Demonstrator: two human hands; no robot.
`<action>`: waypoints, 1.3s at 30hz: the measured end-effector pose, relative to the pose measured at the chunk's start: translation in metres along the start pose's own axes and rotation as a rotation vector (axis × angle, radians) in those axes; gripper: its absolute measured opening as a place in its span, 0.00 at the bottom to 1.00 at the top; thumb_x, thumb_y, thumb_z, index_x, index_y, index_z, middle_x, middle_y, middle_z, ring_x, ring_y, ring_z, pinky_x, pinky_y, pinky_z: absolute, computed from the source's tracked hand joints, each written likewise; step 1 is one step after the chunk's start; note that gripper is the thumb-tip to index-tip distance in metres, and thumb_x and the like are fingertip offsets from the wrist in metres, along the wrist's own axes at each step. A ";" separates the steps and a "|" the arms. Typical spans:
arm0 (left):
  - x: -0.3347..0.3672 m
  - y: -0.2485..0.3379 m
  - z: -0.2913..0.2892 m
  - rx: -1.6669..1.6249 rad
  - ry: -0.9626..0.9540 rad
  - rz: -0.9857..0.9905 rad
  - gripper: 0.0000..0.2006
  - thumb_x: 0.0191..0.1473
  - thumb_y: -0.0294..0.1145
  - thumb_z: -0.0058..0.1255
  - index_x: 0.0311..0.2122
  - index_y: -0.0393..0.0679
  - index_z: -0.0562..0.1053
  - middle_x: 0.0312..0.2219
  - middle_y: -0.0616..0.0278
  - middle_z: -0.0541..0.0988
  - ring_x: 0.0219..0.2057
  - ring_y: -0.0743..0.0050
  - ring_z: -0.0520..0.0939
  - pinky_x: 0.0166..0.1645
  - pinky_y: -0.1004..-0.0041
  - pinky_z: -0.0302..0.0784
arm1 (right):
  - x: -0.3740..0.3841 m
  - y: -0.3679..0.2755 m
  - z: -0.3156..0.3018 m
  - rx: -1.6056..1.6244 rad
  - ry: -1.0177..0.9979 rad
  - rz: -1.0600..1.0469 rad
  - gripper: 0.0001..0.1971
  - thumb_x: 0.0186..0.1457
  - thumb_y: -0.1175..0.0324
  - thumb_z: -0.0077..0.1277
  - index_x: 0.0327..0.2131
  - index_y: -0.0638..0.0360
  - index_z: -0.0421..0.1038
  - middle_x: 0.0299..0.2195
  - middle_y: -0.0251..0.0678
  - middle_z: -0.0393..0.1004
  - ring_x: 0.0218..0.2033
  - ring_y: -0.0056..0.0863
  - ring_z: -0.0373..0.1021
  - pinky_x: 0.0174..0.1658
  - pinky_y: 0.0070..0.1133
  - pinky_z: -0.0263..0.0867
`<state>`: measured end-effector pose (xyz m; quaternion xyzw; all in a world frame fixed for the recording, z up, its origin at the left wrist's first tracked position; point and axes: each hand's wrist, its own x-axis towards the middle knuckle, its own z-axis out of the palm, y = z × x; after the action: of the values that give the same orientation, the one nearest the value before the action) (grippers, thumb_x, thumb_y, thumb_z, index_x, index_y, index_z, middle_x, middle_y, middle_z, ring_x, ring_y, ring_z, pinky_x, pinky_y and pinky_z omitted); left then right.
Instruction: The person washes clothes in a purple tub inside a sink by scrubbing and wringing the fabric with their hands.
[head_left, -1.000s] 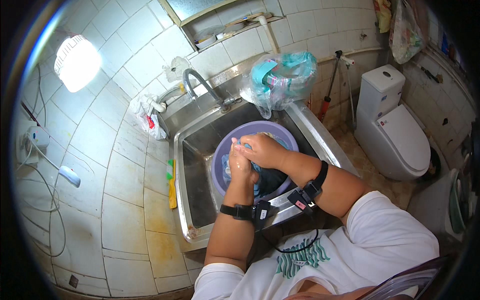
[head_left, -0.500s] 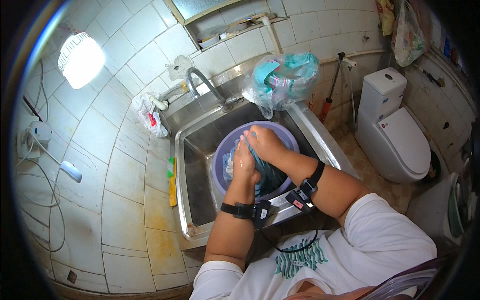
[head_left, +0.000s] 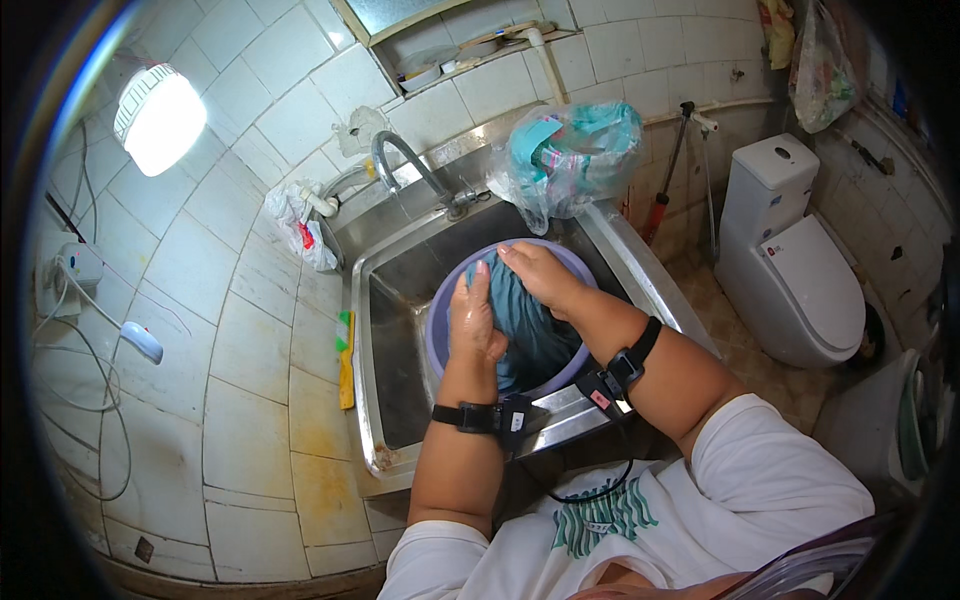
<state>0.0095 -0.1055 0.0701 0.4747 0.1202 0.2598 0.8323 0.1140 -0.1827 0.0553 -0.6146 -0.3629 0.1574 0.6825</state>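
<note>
A blue-green garment or cloth (head_left: 530, 335) lies bunched in a round purple basin (head_left: 436, 335), which stands in a steel sink (head_left: 400, 410). My left hand (head_left: 474, 318) grips the cloth at its left side, thumb pointing away from me and skin wet. At the far side of the basin my right hand (head_left: 540, 275) is closed on the upper part of the same cloth. Some fingertips of both hands are hidden in the folds. A curved metal faucet (head_left: 412, 165) rises behind the basin, its spout left of the cloth.
A clear plastic bag with teal contents (head_left: 570, 160) sits on the sink's back right corner. Another plastic bag (head_left: 300, 228) hangs by the pipe at left. A yellow-handled brush (head_left: 346, 375) lies along the left sink edge. The white toilet (head_left: 790, 260) stands to the right.
My hands have moved apart from close together, the left one lower and leftward, the right one slightly to the right. More of the blue-green cloth shows between them.
</note>
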 end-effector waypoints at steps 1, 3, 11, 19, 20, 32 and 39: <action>-0.001 0.004 0.000 -0.048 -0.002 0.003 0.16 0.62 0.41 0.44 0.46 0.39 0.69 0.40 0.56 0.77 0.39 0.65 0.80 0.44 0.65 0.77 | -0.002 0.000 0.000 0.166 -0.060 0.100 0.19 0.62 0.55 0.42 0.37 0.65 0.70 0.33 0.37 0.73 0.35 0.25 0.69 0.40 0.23 0.63; 0.003 0.012 -0.011 -0.093 -0.006 0.046 0.14 0.62 0.38 0.42 0.46 0.38 0.68 0.39 0.56 0.77 0.39 0.63 0.79 0.45 0.63 0.77 | -0.007 -0.013 0.002 0.398 -0.166 0.266 0.20 0.60 0.56 0.47 0.46 0.64 0.68 0.42 0.31 0.71 0.39 0.18 0.68 0.45 0.18 0.63; 0.007 0.036 -0.031 -0.208 0.107 0.249 0.13 0.62 0.36 0.41 0.49 0.44 0.66 0.39 0.57 0.76 0.41 0.59 0.78 0.47 0.57 0.76 | -0.006 -0.007 -0.016 -0.432 -0.630 0.166 0.14 0.42 0.70 0.60 0.33 0.67 0.74 0.29 0.40 0.76 0.32 0.27 0.71 0.38 0.24 0.65; 0.012 0.038 -0.043 -0.278 0.277 0.364 0.11 0.55 0.23 0.39 0.44 0.40 0.68 0.39 0.57 0.75 0.43 0.61 0.77 0.53 0.62 0.72 | 0.011 -0.005 -0.023 0.441 -0.109 0.237 0.10 0.54 0.75 0.46 0.40 0.65 0.70 0.32 0.35 0.74 0.34 0.22 0.70 0.39 0.20 0.65; 0.013 0.034 -0.044 -0.231 0.261 0.382 0.13 0.52 0.20 0.38 0.43 0.39 0.68 0.39 0.57 0.75 0.43 0.61 0.76 0.53 0.63 0.71 | 0.012 -0.009 -0.020 0.626 -0.093 0.185 0.11 0.54 0.76 0.45 0.42 0.65 0.69 0.34 0.35 0.73 0.36 0.22 0.70 0.40 0.19 0.65; -0.002 0.000 -0.006 -0.081 0.028 0.124 0.13 0.61 0.40 0.45 0.40 0.39 0.71 0.37 0.65 0.75 0.40 0.78 0.75 0.47 0.74 0.70 | -0.002 -0.023 -0.008 0.300 -0.190 0.012 0.07 0.58 0.75 0.42 0.39 0.61 0.69 0.33 0.27 0.70 0.36 0.13 0.64 0.43 0.15 0.61; -0.006 -0.002 0.007 -0.086 0.221 -0.208 0.19 0.61 0.49 0.41 0.39 0.42 0.70 0.35 0.61 0.75 0.38 0.69 0.77 0.47 0.69 0.72 | -0.010 -0.031 0.004 0.517 -0.206 -0.042 0.08 0.59 0.77 0.38 0.40 0.60 0.65 0.34 0.28 0.68 0.37 0.14 0.64 0.43 0.16 0.62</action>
<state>0.0079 -0.1150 0.0721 0.3923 0.2483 0.2278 0.8559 0.0970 -0.1921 0.0813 -0.3931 -0.3906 0.2922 0.7795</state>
